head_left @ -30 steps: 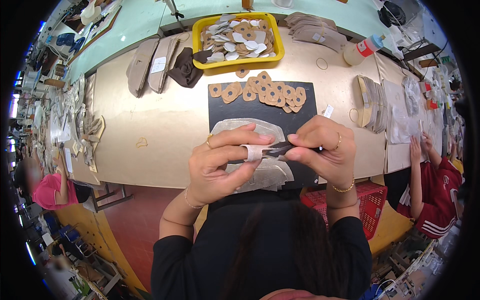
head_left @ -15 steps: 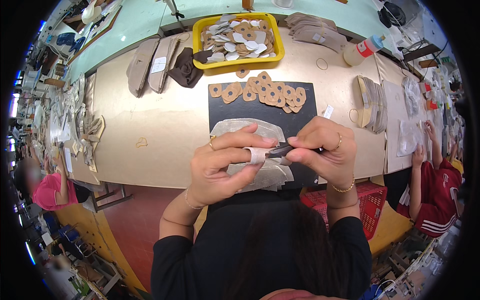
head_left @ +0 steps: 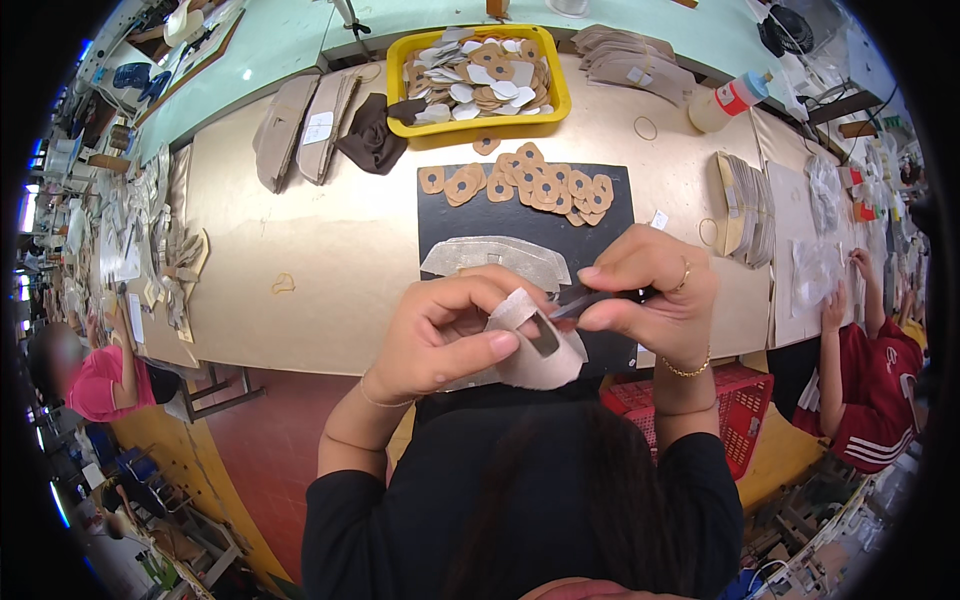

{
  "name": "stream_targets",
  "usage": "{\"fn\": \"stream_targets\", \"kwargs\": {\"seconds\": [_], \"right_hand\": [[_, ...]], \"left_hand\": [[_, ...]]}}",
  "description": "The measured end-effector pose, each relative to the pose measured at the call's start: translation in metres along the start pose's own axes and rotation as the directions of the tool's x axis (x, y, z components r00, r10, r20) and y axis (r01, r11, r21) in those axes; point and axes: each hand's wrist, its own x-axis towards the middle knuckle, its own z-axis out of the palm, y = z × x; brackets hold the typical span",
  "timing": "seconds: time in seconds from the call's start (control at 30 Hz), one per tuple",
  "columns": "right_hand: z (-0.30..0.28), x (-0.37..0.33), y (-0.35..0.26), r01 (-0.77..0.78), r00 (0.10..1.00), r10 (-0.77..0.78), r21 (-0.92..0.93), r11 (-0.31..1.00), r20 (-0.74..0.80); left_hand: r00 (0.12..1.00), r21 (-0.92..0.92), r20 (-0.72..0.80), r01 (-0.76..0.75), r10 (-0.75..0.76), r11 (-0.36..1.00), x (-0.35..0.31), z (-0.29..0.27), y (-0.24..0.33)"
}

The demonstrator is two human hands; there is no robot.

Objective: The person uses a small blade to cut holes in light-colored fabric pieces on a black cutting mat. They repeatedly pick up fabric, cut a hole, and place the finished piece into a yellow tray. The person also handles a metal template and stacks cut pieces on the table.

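A pale beige, flexible cut piece (head_left: 545, 371) with a rectangular slot is bent up in front of me. My left hand (head_left: 446, 332) pinches it near the slot, thumb on the near side and fingers partly behind. My right hand (head_left: 655, 298) grips a slim dark hand tool (head_left: 578, 301) between thumb and forefinger; its tip is close to the slot's upper right edge, and I cannot make out its exact kind. Behind the hands, a stack of similar pale pieces (head_left: 490, 254) lies on a black board (head_left: 608, 225). Small tan pieces with dark centres (head_left: 545, 188) are heaped at the board's far side.
A yellow tray (head_left: 560, 95) full of tan and white pieces stands beyond the board. Bundled panels (head_left: 290, 130) and dark cloth (head_left: 372, 145) lie left of it. At right are a bottle (head_left: 715, 108) and another bundle (head_left: 742, 205). Co-workers (head_left: 868, 395) sit on both sides.
The pale piece has tipped up and opened out, now showing its slot and broad lower part. My left fingers have curled behind it; the tool has stayed near its edge.
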Motion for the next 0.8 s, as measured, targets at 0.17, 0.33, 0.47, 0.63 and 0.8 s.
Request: {"fn": "stream_targets", "kwargs": {"seconds": [0.17, 0.33, 0.47, 0.63, 0.8], "right_hand": [[0.001, 0.004, 0.001, 0.069, 0.994, -0.065, -0.036, 0.997, 0.091], [0.0, 0.006, 0.0, 0.115, 0.986, -0.104, -0.08, 0.99, 0.134], [0.0, 0.006, -0.001, 0.128, 0.985, -0.115, -0.093, 0.987, 0.132], [0.004, 0.002, -0.002, 0.15, 0.987, -0.141, -0.123, 0.981, 0.08], [0.006, 0.002, 0.001, 0.212, 0.977, -0.211, -0.15, 0.966, 0.025]], "left_hand": [[0.994, -0.222, 0.026, 0.106, -0.103, 0.969, 0.0, 0.005, -0.002], [0.985, -0.266, 0.056, 0.173, -0.164, 0.948, -0.001, 0.004, -0.003], [0.972, -0.392, 0.192, 0.2, -0.133, 0.898, 0.0, 0.0, -0.005], [0.981, -0.413, 0.14, 0.18, -0.133, 0.893, 0.001, 0.005, -0.011], [0.978, -0.467, 0.151, 0.196, -0.14, 0.862, 0.003, 0.007, -0.013]]}}
